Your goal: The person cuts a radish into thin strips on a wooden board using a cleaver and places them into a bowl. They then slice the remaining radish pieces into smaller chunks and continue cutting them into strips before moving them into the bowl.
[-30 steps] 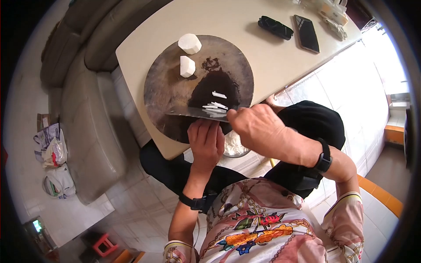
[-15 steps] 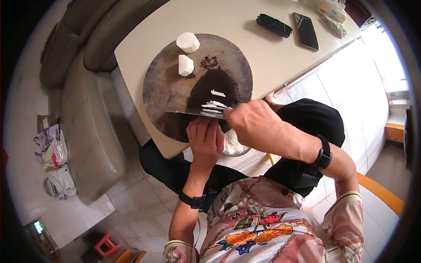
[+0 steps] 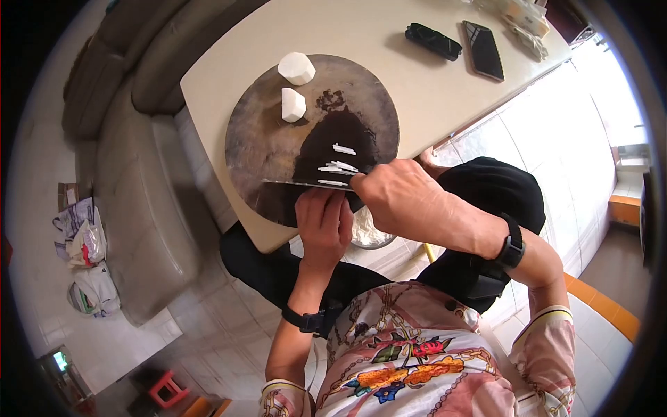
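Note:
My right hand (image 3: 396, 198) is closed round the handle of a knife (image 3: 288, 183), its blade seen nearly edge-on across the round chopping board (image 3: 253, 146). Close behind the blade, my left hand (image 3: 323, 226) has its fingers bent and pressed together at the board's near edge; whatever lies under them is hidden. Thin white strips (image 3: 338, 167) lie just beyond the blade on a dark wet patch. Towards the far left of the board sit two peeled white vegetable chunks, a rounded one (image 3: 297, 69) and a flat-cut one (image 3: 293, 105).
Below the table edge, between my legs, is a bowl of white shreds (image 3: 366, 231), partly covered by my hands. A black case (image 3: 433, 42) and a phone (image 3: 483, 50) lie on the table (image 3: 361, 28). A grey sofa (image 3: 139, 208) stands at left.
The blade has shifted slightly towards me. One white strip now lies apart from the others beside the blade. Both hands stay nearly in place.

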Tool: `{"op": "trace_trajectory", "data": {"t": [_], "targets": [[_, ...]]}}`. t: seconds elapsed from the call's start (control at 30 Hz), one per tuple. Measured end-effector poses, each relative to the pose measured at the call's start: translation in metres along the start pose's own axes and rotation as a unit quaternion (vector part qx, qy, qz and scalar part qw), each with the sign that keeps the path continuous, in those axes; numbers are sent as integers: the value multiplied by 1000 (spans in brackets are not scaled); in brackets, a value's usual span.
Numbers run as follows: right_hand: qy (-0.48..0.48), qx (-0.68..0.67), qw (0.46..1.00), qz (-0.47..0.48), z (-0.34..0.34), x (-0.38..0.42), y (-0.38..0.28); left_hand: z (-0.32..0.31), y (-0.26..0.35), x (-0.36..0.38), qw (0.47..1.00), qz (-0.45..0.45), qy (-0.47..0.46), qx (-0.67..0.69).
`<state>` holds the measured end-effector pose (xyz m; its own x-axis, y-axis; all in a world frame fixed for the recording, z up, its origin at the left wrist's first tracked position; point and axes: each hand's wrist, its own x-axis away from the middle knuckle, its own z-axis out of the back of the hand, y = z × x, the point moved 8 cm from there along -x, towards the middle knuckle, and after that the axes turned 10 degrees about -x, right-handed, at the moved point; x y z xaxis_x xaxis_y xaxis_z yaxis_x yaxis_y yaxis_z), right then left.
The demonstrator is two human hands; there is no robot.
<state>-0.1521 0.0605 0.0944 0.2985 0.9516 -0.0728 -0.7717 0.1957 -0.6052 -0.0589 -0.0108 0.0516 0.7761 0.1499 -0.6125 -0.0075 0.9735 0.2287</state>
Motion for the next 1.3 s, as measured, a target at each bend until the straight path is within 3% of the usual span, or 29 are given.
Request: {"op": "trace_trajectory", "data": {"t": [0.13, 0.33, 0.83, 1.3], "targets": [[36, 8, 999, -10, 10, 2, 7, 7, -1, 3, 1000, 13, 2, 7], [18, 7, 999, 38, 19, 14, -9, 9, 1, 8, 1000, 23, 0, -2], [-13, 92, 995, 40, 1, 17, -22, 3, -3, 11, 999, 35, -36, -13], [-22, 49, 998, 14, -6, 12, -21, 1, -6, 18, 999, 33, -39, -11]]}}
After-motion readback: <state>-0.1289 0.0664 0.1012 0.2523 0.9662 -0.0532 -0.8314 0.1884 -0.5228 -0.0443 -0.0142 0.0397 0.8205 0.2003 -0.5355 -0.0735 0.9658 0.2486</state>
